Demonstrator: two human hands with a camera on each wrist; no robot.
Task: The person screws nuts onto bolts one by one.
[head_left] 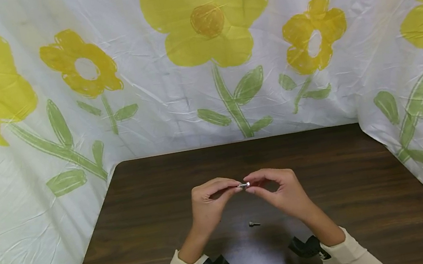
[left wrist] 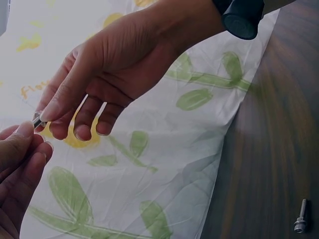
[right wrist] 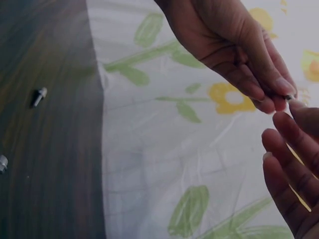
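Note:
A small silver bolt [head_left: 244, 185] is held level above the table, between the fingertips of both hands. My left hand [head_left: 209, 205] pinches its left end with thumb and forefinger. At the other end, the thumb and forefinger of my right hand [head_left: 286, 189] close on the bolt head. In the left wrist view the fingertips partly cover the bolt [left wrist: 37, 120]; in the right wrist view only a bit of the bolt [right wrist: 288, 98] shows. A second bolt [head_left: 254, 224] lies on the table below the hands, its head to the left.
The dark wood-grain table [head_left: 152, 179] meets a white curtain [head_left: 141, 115] with yellow flowers at its back and sides. Another small metal piece [right wrist: 3, 163] is cut off by the right wrist view's left edge. Black bands with cameras sit on both wrists.

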